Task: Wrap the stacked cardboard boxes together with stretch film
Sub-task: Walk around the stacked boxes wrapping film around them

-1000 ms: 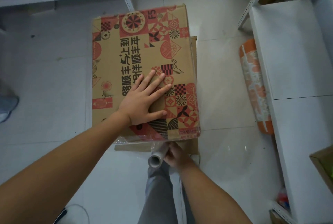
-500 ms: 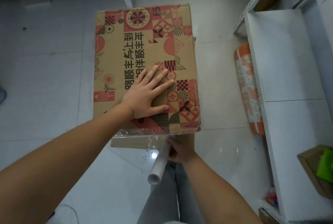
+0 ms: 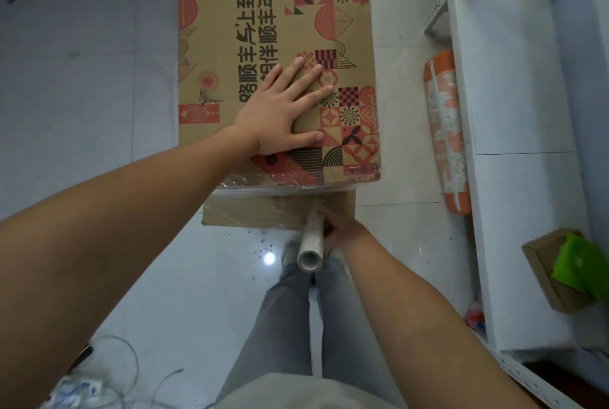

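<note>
The right hand (image 3: 339, 227) is gripping the stretch film roll (image 3: 311, 244), now swung upright against the lower box's (image 3: 250, 214) near face. The left hand (image 3: 280, 115) is pressing flat, fingers spread, on the printed top box (image 3: 263, 13). Film is reaching the bottom box, so the floor-standing stack is starting to bind.

Glossy pale tiled floor (image 3: 82, 112) with a bright spot of reflected light (image 3: 269, 258). White metal shelving (image 3: 514, 145) runs along the right side; an orange patterned roll (image 3: 446, 132) lies on the floor beside it. Cables (image 3: 108, 375) trail at lower left.
</note>
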`<action>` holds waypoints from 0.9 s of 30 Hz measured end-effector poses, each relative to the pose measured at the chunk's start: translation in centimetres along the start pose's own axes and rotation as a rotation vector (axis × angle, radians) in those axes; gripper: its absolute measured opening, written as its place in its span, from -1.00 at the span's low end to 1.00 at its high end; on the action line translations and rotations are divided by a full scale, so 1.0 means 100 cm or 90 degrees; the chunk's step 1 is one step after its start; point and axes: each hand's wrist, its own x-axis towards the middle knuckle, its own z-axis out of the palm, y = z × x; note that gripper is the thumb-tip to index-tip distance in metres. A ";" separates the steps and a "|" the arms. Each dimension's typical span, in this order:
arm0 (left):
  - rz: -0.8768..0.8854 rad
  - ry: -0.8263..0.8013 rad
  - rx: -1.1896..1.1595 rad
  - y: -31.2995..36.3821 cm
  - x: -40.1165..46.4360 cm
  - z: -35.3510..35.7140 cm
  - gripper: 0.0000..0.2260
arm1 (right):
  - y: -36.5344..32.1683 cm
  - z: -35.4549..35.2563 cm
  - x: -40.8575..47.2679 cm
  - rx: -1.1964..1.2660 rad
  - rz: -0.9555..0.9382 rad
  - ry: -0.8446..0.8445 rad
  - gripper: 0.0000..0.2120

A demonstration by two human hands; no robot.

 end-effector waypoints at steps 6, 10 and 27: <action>-0.001 0.001 0.007 0.001 0.001 -0.001 -0.29 | -0.006 -0.014 0.009 -0.013 0.078 0.017 -0.70; -0.005 0.001 0.003 0.002 0.003 -0.001 -0.30 | -0.013 -0.018 0.004 -0.003 0.094 -0.016 -0.71; -0.036 -0.003 0.036 0.009 0.003 -0.003 -0.29 | -0.044 -0.040 0.012 0.056 0.121 -0.188 -0.78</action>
